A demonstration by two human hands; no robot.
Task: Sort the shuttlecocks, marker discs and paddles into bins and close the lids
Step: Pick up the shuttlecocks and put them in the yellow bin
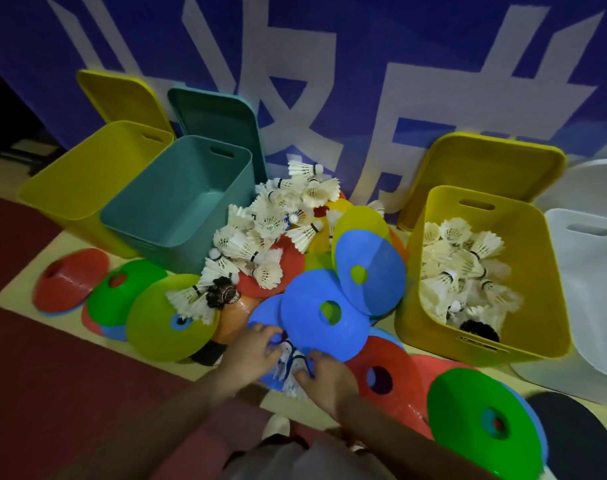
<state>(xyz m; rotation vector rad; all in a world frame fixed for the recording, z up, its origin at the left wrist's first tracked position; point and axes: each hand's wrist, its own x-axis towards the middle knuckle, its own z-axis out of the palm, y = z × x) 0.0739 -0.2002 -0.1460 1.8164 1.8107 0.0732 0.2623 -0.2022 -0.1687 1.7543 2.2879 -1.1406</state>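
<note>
A heap of white shuttlecocks (pixel 270 220) lies on coloured marker discs in the middle of the floor. My left hand (pixel 251 351) and my right hand (pixel 324 374) both curl their fingers round a few shuttlecocks (pixel 290 363) low in front of me, just under a blue disc (pixel 324 315). The yellow bin (pixel 482 348) at the right holds several shuttlecocks. A teal bin (pixel 177 202) and a second yellow bin (pixel 83 181) stand open at the left. A dark paddle (pixel 582 438) lies at the lower right.
Lids lean against the blue banner behind each bin: yellow lid (pixel 122 98), teal lid (pixel 215 116), yellow lid (pixel 485 164). A white bin (pixel 593 289) stands at far right. Red disc (pixel 70 278), green disc (pixel 478 420) and yellow-green disc (pixel 160 323) lie around. An orange paddle (pixel 236 315) lies partly buried.
</note>
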